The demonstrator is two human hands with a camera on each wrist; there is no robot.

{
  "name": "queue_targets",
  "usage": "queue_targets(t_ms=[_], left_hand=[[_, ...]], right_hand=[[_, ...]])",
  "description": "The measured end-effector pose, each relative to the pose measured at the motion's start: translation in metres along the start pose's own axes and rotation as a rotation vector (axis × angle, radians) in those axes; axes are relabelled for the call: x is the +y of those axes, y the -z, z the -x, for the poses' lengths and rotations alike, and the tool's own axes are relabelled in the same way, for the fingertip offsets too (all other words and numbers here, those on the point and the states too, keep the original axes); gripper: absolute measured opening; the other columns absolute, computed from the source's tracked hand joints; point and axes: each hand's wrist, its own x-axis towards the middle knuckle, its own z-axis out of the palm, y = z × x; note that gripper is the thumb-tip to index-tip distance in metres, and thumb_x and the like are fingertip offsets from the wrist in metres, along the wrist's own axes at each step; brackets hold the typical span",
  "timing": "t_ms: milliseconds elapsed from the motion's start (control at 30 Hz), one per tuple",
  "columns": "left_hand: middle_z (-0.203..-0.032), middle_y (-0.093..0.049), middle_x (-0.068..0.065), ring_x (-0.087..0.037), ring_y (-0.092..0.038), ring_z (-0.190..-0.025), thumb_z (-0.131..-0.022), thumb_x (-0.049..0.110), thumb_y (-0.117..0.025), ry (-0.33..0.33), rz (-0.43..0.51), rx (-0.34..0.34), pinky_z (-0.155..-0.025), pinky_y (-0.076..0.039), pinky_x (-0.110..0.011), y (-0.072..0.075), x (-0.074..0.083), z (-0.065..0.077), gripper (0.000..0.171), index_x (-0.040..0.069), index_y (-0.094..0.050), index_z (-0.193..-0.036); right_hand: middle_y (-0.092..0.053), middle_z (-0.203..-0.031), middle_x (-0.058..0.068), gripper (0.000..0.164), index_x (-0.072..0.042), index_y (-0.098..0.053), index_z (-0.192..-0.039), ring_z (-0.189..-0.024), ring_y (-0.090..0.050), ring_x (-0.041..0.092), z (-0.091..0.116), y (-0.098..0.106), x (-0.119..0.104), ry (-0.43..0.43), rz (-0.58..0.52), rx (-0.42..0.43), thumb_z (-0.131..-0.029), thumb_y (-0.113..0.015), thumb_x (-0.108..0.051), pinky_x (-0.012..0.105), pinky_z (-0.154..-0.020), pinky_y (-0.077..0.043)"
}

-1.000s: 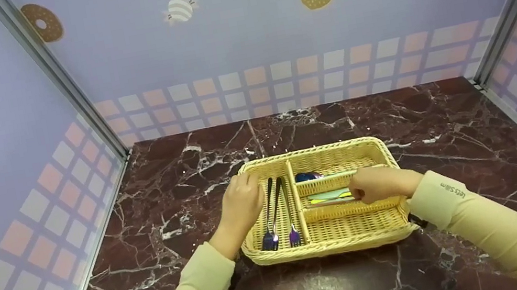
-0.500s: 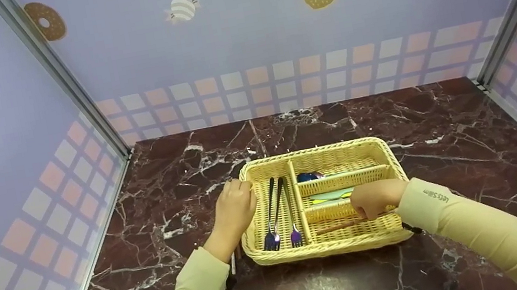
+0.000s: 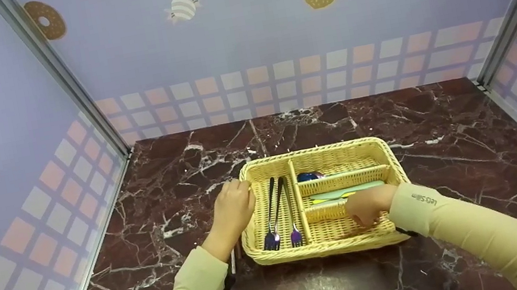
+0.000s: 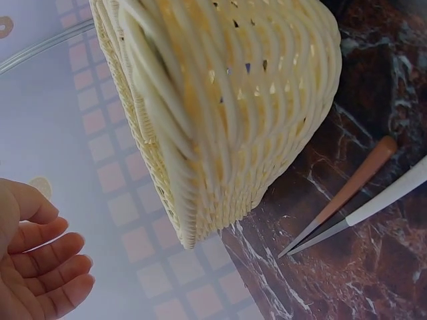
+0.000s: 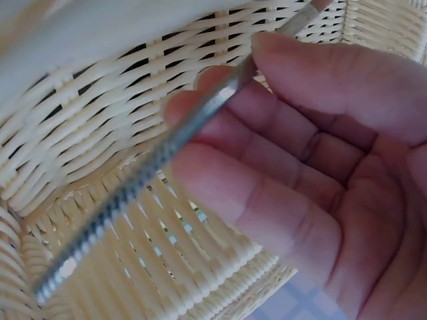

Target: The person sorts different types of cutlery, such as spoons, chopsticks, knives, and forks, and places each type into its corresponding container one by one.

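My right hand [image 3: 367, 205] is down in the front right compartment of the yellow wicker basket [image 3: 330, 247]. In the right wrist view its thumb and fingers pinch a chopstick [image 5: 120, 197] with a ridged metal tip and brown handle, slanting above the woven floor. My left hand [image 3: 233, 208] is by the basket's left rim; in the left wrist view its fingers are loosely bent, with nothing in them and a gap to the wicker. Several forks [image 3: 296, 236] lie in the left compartment, a dark-blue spoon [image 3: 308, 176] at the back, and pale green and yellow-handled cutlery [image 3: 326, 197] in the middle compartment.
On the marbled tabletop [image 3: 179, 180] left of the basket lie a brown-handled chopstick [image 4: 363, 171] and a white-handled chopstick [image 4: 390, 195], metal tips together. Thin wicker dividers [image 3: 299, 201] split the basket. Printed panels [image 3: 270, 31] enclose the table at back and sides.
My right hand has moved from the middle compartment to the front right one, bringing the chopstick down low. My left hand has shifted slightly left, off the left compartment toward the rim.
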Motion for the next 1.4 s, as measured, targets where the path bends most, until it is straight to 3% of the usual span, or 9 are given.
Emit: queue_targets(t_ms=[100,267,400,533,667,767,1000,1167,1400], left_hand=[[-0.067,-0.054,-0.011,-0.028,-0.052,-0.063,-0.076,0.004,-0.061,0.004,0.002,-0.008,-0.054,-0.047,-0.036,0.0,-0.001,0.001,0.005,0.0,-0.062,-0.076],[-0.07,-0.057,-0.013,-0.03,-0.055,-0.066,-0.076,0.004,-0.062,0.04,0.011,-0.014,-0.058,-0.049,-0.039,0.001,-0.007,0.004,0.005,-0.001,-0.062,-0.076],[-0.07,-0.058,-0.016,-0.033,-0.057,-0.067,-0.075,0.001,-0.062,0.12,0.004,-0.028,-0.058,-0.05,-0.042,0.0,-0.019,0.009,0.004,-0.002,-0.06,-0.073],[-0.069,-0.06,-0.02,-0.037,-0.059,-0.066,-0.075,-0.001,-0.058,0.289,-0.022,-0.233,-0.056,-0.051,-0.045,-0.001,-0.031,0.02,0.006,-0.005,-0.059,-0.07],[-0.079,-0.064,-0.026,-0.042,-0.063,-0.072,-0.074,-0.001,-0.055,0.491,0.016,-0.543,-0.061,-0.052,-0.05,-0.003,-0.042,0.031,0.011,-0.009,-0.062,-0.075],[-0.085,-0.064,-0.029,-0.043,-0.062,-0.078,-0.072,0.002,-0.058,0.569,0.083,-0.684,-0.066,-0.051,-0.05,-0.006,-0.049,0.039,0.016,-0.012,-0.062,-0.079],[-0.065,-0.06,-0.018,-0.027,-0.059,-0.055,-0.072,0.026,-0.072,0.649,0.205,-0.778,-0.053,-0.051,-0.037,-0.014,-0.053,0.051,0.038,-0.009,-0.06,-0.074],[-0.053,-0.056,-0.011,-0.018,-0.051,-0.04,-0.071,0.016,-0.069,0.76,0.242,-0.872,-0.039,-0.046,-0.03,-0.016,-0.053,0.056,0.024,-0.002,-0.056,-0.063],[-0.048,-0.055,-0.013,-0.019,-0.051,-0.037,-0.072,0.003,-0.066,0.845,0.276,-0.965,-0.039,-0.049,-0.032,-0.014,-0.05,0.055,0.018,-0.004,-0.054,-0.059]], right_hand=[[-0.051,-0.052,0.0,0.023,-0.002,-0.065,-0.068,-0.042,-0.039,0.007,0.002,0.0,0.0,-0.029,-0.065,0.007,-0.067,-0.049,0.014,0.019,-0.039,-0.03],[-0.053,-0.057,0.0,0.022,-0.002,-0.066,-0.077,-0.046,-0.043,0.008,0.004,0.002,0.004,-0.016,-0.09,0.041,-0.067,-0.05,0.01,0.02,-0.043,-0.036],[-0.063,-0.07,0.004,0.023,0.0,-0.068,-0.087,-0.058,-0.057,0.015,0.006,0.006,0.01,0.077,-0.044,0.171,-0.069,-0.055,0.006,0.025,-0.054,-0.048],[-0.067,-0.089,0.014,0.021,0.003,-0.068,-0.092,-0.079,-0.063,0.027,0.013,0.013,0.014,0.177,-0.003,0.334,-0.073,-0.059,0.002,0.035,-0.07,-0.052],[-0.065,-0.078,0.01,0.022,0.003,-0.066,-0.097,-0.065,-0.056,0.016,0.019,0.02,0.016,0.201,-0.032,0.42,-0.077,-0.057,0.003,0.032,-0.065,-0.05],[-0.058,-0.066,0.004,0.027,0.002,-0.066,-0.1,-0.055,-0.04,0.008,0.023,0.024,0.017,0.201,-0.065,0.459,-0.079,-0.05,0.006,0.027,-0.061,-0.045],[-0.056,-0.064,0.003,0.028,0.002,-0.066,-0.1,-0.052,-0.031,0.005,0.027,0.023,0.02,0.204,-0.085,0.509,-0.081,-0.047,0.007,0.023,-0.056,-0.037],[-0.062,-0.072,0.007,0.026,0.002,-0.067,-0.098,-0.055,-0.036,0.005,0.026,0.02,0.023,0.219,-0.062,0.534,-0.08,-0.049,0.008,0.023,-0.056,-0.041],[-0.054,-0.063,0.001,0.025,0.003,-0.066,-0.097,-0.053,-0.034,0.004,0.028,0.02,0.025,0.23,-0.078,0.551,-0.079,-0.049,0.008,0.022,-0.056,-0.04]])
